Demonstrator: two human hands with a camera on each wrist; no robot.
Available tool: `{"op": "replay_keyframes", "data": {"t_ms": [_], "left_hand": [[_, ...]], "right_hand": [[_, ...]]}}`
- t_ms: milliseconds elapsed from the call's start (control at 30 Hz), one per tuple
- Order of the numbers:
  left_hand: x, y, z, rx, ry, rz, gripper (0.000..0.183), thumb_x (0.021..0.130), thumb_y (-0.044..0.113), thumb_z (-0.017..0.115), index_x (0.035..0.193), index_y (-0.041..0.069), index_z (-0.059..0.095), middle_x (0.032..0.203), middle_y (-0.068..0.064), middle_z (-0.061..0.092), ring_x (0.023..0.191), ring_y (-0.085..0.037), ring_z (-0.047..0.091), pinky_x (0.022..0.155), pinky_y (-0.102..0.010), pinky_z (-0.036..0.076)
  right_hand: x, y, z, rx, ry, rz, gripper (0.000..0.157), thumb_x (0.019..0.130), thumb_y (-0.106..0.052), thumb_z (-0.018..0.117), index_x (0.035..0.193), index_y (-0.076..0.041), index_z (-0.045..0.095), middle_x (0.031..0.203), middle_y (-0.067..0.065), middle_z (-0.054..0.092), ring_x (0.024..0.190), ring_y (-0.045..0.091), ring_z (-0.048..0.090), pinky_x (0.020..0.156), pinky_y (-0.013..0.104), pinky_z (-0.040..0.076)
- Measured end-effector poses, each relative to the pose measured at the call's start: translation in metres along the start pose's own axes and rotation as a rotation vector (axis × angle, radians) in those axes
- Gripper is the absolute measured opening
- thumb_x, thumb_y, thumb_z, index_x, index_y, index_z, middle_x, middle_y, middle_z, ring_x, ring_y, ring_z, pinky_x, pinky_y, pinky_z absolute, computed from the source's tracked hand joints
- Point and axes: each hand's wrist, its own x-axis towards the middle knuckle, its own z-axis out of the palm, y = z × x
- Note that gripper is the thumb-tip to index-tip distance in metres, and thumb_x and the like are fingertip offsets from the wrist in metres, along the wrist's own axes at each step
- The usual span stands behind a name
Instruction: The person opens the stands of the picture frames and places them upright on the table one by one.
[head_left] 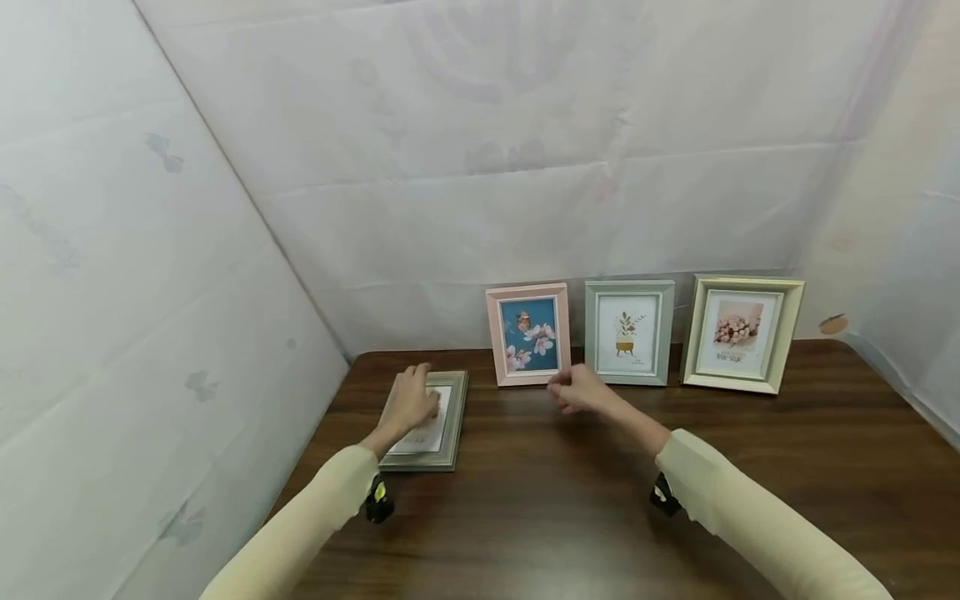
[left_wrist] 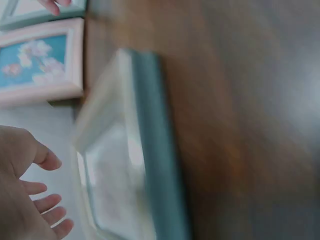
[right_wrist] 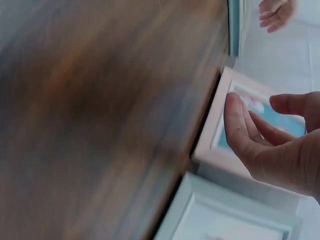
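Observation:
My left hand (head_left: pixel 412 398) hovers over a grey-green photo frame (head_left: pixel 449 427) that lies face up on the table's left side. In the left wrist view its fingers (left_wrist: pixel 49 202) are spread apart from the frame's edge, with nothing between them. My right hand (head_left: pixel 582 389) is in front of the lower right corner of a pink photo frame (head_left: pixel 529 289), which leans upright on the back wall and shows a blue flower picture. Seen from the right wrist, the fingers bend loosely and hold nothing.
To the right of the pink frame, a pale green photo frame (head_left: pixel 630 379) and a cream photo frame (head_left: pixel 780 333) also lean on the white cloth wall (head_left: pixel 465 208). The dark wooden table (head_left: pixel 525 517) runs up to that wall, and another cloth wall (head_left: pixel 150 333) borders its left.

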Motion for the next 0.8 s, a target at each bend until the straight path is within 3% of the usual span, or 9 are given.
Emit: {"op": "replay_keyframes", "data": {"t_ms": [100, 300, 533, 733, 800], "left_hand": [[-0.016, -0.026, -0.002, 0.077, 0.031, -0.037, 0.054, 0.089, 0.004, 0.06, 0.137, -0.016, 0.049, 0.137, -0.04, 0.049, 0.129, -0.056, 0.045, 0.102, -0.066, 0.044], [-0.037, -0.053, -0.01, 0.01, 0.068, -0.158, 0.051, 0.089, 0.005, 0.06, 0.131, -0.022, 0.05, 0.128, -0.045, 0.052, 0.119, -0.06, 0.05, 0.095, -0.068, 0.047], [-0.052, -0.053, -0.012, -0.087, 0.034, -0.258, 0.054, 0.094, 0.007, 0.053, 0.139, -0.021, 0.044, 0.129, -0.042, 0.058, 0.119, -0.055, 0.059, 0.097, -0.063, 0.05], [-0.056, -0.044, -0.011, -0.153, 0.052, -0.301, 0.055, 0.094, 0.007, 0.052, 0.141, -0.019, 0.042, 0.136, -0.043, 0.052, 0.127, -0.056, 0.053, 0.103, -0.065, 0.046], [-0.057, -0.042, -0.011, -0.174, 0.057, -0.323, 0.053, 0.095, 0.007, 0.052, 0.142, -0.016, 0.042, 0.138, -0.041, 0.053, 0.127, -0.054, 0.054, 0.103, -0.064, 0.046]], "right_hand": [[0.002, 0.0, 0.022, 0.028, -0.043, 0.05, 0.031, 0.102, -0.008, 0.057, 0.125, 0.012, 0.063, 0.111, 0.028, 0.071, 0.092, 0.032, 0.074, 0.076, 0.034, 0.063], [0.011, -0.006, 0.068, 0.099, -0.122, 0.038, 0.033, 0.1, -0.006, 0.059, 0.126, 0.015, 0.061, 0.107, 0.024, 0.073, 0.09, 0.028, 0.075, 0.076, 0.033, 0.063], [0.017, -0.018, 0.113, 0.107, -0.195, 0.006, 0.041, 0.099, -0.01, 0.063, 0.131, 0.015, 0.058, 0.105, 0.022, 0.075, 0.092, 0.03, 0.076, 0.076, 0.033, 0.063], [0.019, -0.023, 0.127, -0.018, -0.215, -0.032, 0.049, 0.098, -0.017, 0.065, 0.135, 0.014, 0.057, 0.09, 0.017, 0.073, 0.074, 0.02, 0.069, 0.075, 0.03, 0.059], [0.019, -0.024, 0.128, -0.043, -0.22, -0.038, 0.051, 0.098, -0.019, 0.065, 0.137, 0.013, 0.056, 0.095, 0.016, 0.073, 0.073, 0.018, 0.067, 0.077, 0.03, 0.057]]}}
